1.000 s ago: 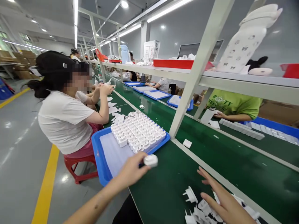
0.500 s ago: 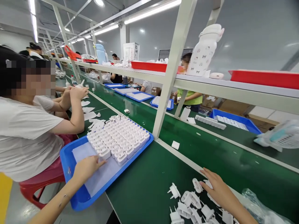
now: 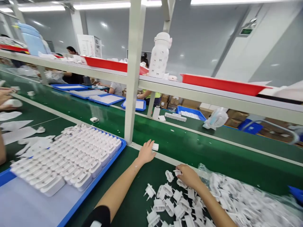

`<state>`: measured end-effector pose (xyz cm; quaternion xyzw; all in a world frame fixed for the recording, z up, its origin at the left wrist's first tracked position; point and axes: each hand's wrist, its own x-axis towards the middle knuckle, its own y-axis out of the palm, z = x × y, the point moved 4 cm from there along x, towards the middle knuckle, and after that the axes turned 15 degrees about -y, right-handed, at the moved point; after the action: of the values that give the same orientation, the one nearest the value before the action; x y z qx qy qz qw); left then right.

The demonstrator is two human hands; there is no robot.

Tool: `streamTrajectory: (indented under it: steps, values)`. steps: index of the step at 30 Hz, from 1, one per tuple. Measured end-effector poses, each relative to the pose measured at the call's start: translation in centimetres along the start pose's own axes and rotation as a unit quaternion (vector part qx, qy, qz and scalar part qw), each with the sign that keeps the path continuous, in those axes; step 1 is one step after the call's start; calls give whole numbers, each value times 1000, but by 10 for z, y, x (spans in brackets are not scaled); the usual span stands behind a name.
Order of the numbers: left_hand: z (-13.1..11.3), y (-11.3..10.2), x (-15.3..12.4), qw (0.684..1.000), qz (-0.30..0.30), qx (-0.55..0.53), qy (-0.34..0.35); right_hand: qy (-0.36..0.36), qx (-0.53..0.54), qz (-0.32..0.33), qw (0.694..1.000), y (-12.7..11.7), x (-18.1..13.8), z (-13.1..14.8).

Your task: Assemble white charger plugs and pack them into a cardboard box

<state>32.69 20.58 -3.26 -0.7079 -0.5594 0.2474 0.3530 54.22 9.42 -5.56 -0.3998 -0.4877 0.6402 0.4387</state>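
Observation:
My left hand [image 3: 146, 153] reaches over the pale rail along the belt, its thumb and fingers around a small white charger housing [image 3: 155, 147]. My right hand [image 3: 188, 176] is lowered at the far side of a loose pile of white two-pin plug pieces [image 3: 169, 206]. Its fingertips pinch one white plug piece [image 3: 177, 172], partly hidden by the fingers. Left of my left arm, a blue tray [image 3: 94, 181] lined with white sheet holds tight rows of white charger housings [image 3: 80, 151] with plug pins upward.
A clear plastic bag [image 3: 236, 195] full of white plug pieces lies at right. A steel post [image 3: 133, 72] carries a shelf with a white bottle [image 3: 160, 56] and red trays [image 3: 220, 84]. The green belt [image 3: 201, 143] runs behind the rail. Another person's hand [image 3: 6, 97] shows at far left.
The view has turned right. My left hand has left the tray and come to the white housing by the rail. My right hand's fingers have closed on a plug piece.

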Motion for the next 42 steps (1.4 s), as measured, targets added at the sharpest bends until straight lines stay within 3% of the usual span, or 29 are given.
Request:
streamTrajectory:
  steps: [2, 5, 8, 11, 13, 16, 17, 18, 20, 22, 25, 27, 31, 34, 36, 39, 42]
  values:
    - [-10, 26, 33, 999, 28, -20, -2, -2, 14, -20, 1000, -4, -3, 1]
    - [-16, 48, 57, 996, 59, -73, -13, -15, 37, -27, 999, -8, -6, -1]
    - [-17, 55, 54, 985, 78, -154, -6, -26, 57, -37, 997, -8, -5, -4]
    - [-12, 56, 30, 963, 106, -248, 8, -38, 91, -82, 992, -6, -3, -7]
    - [-6, 54, 10, 931, 147, -334, 1, -36, 124, -117, 985, -4, 0, -7]
    - [6, 53, -16, 835, 224, -500, -51, -37, 164, -176, 970, -5, 5, -5]
    - [10, 52, -21, 822, 229, -518, -62, -41, 176, -194, 964, -6, 7, -3]
    - [14, 50, -25, 834, 215, -504, -62, -42, 195, -207, 958, -7, 9, -1]
    - [19, 46, -28, 907, 159, -389, -22, -29, 270, -223, 936, -6, 14, 3]
    - [20, 43, -29, 959, 116, -256, 38, -3, 387, -227, 894, -5, 20, 7]
    - [21, 41, -30, 981, 101, -149, 79, 44, 534, -222, 815, -5, 27, 17]
    - [22, 34, -32, 985, 76, -132, 79, 84, 569, -212, 790, -5, 32, 25]
    - [13, 19, -45, 983, -14, -77, 168, 128, 540, -204, 807, -8, 43, 46]
    - [3, 19, -55, 968, -8, -64, 242, 96, 510, -204, 830, -15, 52, 66]
    - [2, 18, -55, 967, -14, -119, 224, 39, 523, -205, 827, -21, 56, 79]
    - [7, 13, -49, 961, -21, -240, 137, -64, 561, -190, 803, -27, 60, 92]
    - [12, 10, -41, 946, 42, -305, 97, -100, 518, -196, 827, -27, 65, 89]
